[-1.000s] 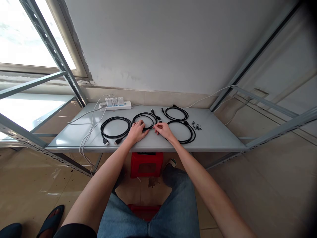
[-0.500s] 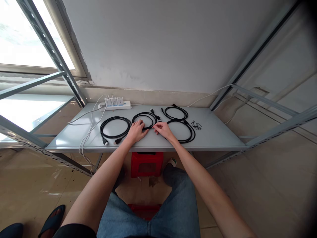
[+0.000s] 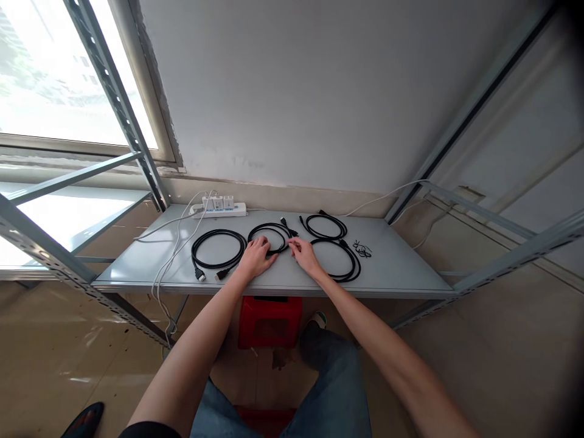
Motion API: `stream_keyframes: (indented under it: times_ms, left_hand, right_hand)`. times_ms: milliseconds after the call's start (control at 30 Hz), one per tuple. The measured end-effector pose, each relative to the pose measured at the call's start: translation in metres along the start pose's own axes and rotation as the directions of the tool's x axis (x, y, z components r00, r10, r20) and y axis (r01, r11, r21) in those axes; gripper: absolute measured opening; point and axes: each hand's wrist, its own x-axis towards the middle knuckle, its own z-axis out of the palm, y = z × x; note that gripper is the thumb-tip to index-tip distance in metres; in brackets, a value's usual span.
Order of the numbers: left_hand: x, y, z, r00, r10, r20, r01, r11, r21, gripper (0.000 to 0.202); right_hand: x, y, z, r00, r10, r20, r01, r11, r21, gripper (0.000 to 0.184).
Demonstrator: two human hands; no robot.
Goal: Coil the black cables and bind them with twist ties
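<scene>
A coiled black cable [image 3: 261, 227] lies at the middle of the grey shelf [image 3: 392, 277], its plug ends toward the right. My left hand [image 3: 256, 258] rests over the coil's lower left part, fingers curled on it and thumb apart. At the coil's right edge, my right hand [image 3: 303, 252] has thumb and fingers pinched together. What sits between those fingertips is too small to make out. Left of my hands lies another black cable coil [image 3: 219, 266] with two plugs at its front. Two more coils, a rear one [image 3: 325, 237] and a front one [image 3: 356, 264], lie to the right.
Several thin black ties [image 3: 362, 249] form a small pile at the right. A white power strip [image 3: 223, 211] with adapters stands at the back left, its white cords [image 3: 171, 258] hanging over the front edge. Metal posts frame the shelf. A red stool [image 3: 270, 322] stands underneath.
The view has tilted up slightly, so the shelf appears lower. My right hand has shifted slightly right along the middle coil's edge. My left hand stays on the coil.
</scene>
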Motion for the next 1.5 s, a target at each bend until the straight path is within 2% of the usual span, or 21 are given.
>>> stream_keyframes:
  times_ms: [33,100,167,300,400,567,800,933,1033,1200,1300,1367,1467,1500]
  left_hand:
    - [0.0,0.0,0.0,1.0,0.0,-0.001,0.0,1.0,-0.005,0.029]
    - [0.0,0.0,0.001,1.0,0.003,-0.007,-0.003,1.0,-0.018,0.029]
    - [-0.001,-0.001,0.003,1.0,0.004,-0.017,-0.005,1.0,-0.029,0.028]
    - [-0.001,-0.002,0.004,1.0,0.004,-0.02,-0.005,1.0,-0.013,0.028]
    - [-0.001,-0.002,0.005,1.0,0.008,-0.022,-0.008,1.0,-0.002,0.029]
    - [0.0,-0.003,0.005,1.0,0.014,-0.017,-0.015,1.0,-0.009,0.028]
    - [0.0,-0.002,0.0,1.0,-0.003,0.006,0.003,1.0,-0.01,0.029]
    - [0.0,-0.002,0.001,1.0,0.006,0.0,-0.006,1.0,-0.014,0.03]
    - [0.001,-0.003,0.002,1.0,0.006,0.009,-0.006,1.0,-0.014,0.03]
    - [0.002,-0.002,0.002,1.0,-0.011,0.017,0.011,1.0,-0.006,0.03]
    - [0.002,-0.003,0.002,1.0,-0.004,0.016,0.004,1.0,-0.001,0.033]
    - [0.002,-0.003,0.003,1.0,0.006,0.025,-0.005,1.0,-0.007,0.035]
    - [0.001,-0.004,0.002,0.999,0.007,0.038,-0.006,1.0,-0.023,0.038]
    - [0.001,-0.004,0.002,0.999,0.004,0.04,-0.003,1.0,-0.026,0.038]
  right_hand:
    - [0.001,-0.003,-0.001,0.999,-0.033,-0.013,0.033,0.998,-0.053,0.035]
    - [0.003,-0.01,-0.003,0.997,-0.076,-0.012,0.073,0.983,-0.169,0.051]
    - [0.008,-0.018,-0.004,0.998,-0.063,0.011,0.064,0.953,-0.296,0.055]
    - [0.021,-0.028,0.0,0.988,0.055,0.146,0.033,0.84,-0.541,0.031]
    - [0.029,-0.033,0.004,0.97,0.052,0.238,0.114,0.766,-0.632,0.02]
    - [0.037,-0.046,0.006,0.945,0.034,0.326,0.186,0.763,-0.619,0.012]
    - [0.049,-0.054,-0.001,0.9,0.06,0.432,0.246,0.749,-0.615,0.021]
    - [0.053,-0.055,0.001,0.919,0.143,0.366,0.14,0.751,-0.646,0.007]
    - [0.055,-0.054,0.007,0.925,0.21,0.317,0.063,0.738,-0.672,0.007]
    - [0.057,-0.049,0.014,0.945,0.165,0.281,0.059,0.761,-0.646,0.015]
    - [0.058,-0.049,0.015,0.943,0.136,0.304,0.107,0.74,-0.664,0.016]
    - [0.058,-0.052,0.014,0.934,0.09,0.345,0.192,0.689,-0.699,0.018]
    - [0.056,-0.056,0.015,0.886,-0.014,0.464,0.381,0.594,-0.709,0.022]
    - [0.056,-0.056,0.015,0.871,-0.039,0.49,0.417,0.587,-0.694,0.023]
